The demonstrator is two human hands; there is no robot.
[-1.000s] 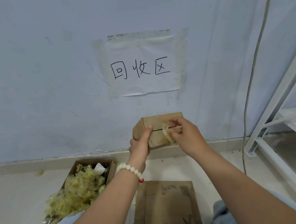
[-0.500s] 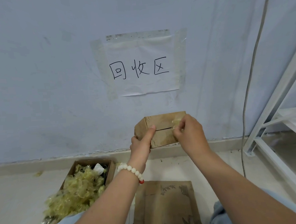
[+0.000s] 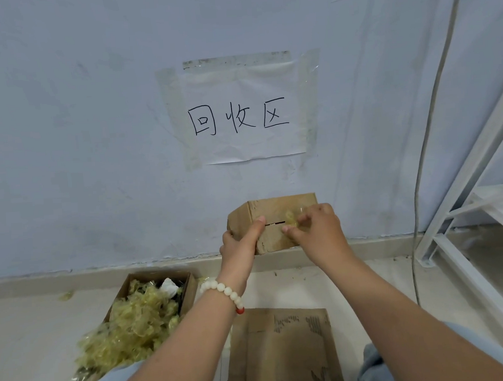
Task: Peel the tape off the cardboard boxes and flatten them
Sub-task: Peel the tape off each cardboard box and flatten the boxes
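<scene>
A small brown cardboard box (image 3: 275, 209) is held up in front of the wall, its flap seam facing me. My left hand (image 3: 239, 244) grips its left side, thumb lying along the seam. My right hand (image 3: 317, 230) is at the right part of the seam and pinches a crumpled wad of yellowish clear tape (image 3: 291, 217) that is still stuck to the box. The box's right side is hidden behind that hand.
On the floor at lower left stands an open box (image 3: 188, 285) heaped with peeled tape (image 3: 135, 327). Flattened cardboard (image 3: 283, 353) lies between my knees. A white metal rack (image 3: 465, 236) and a hanging cable (image 3: 420, 180) are at the right. A taped paper sign (image 3: 240, 117) hangs on the wall.
My right hand moved up and right along the seam with the tape, then came back down a little. The box tilted slightly; my left hand kept its grip.
</scene>
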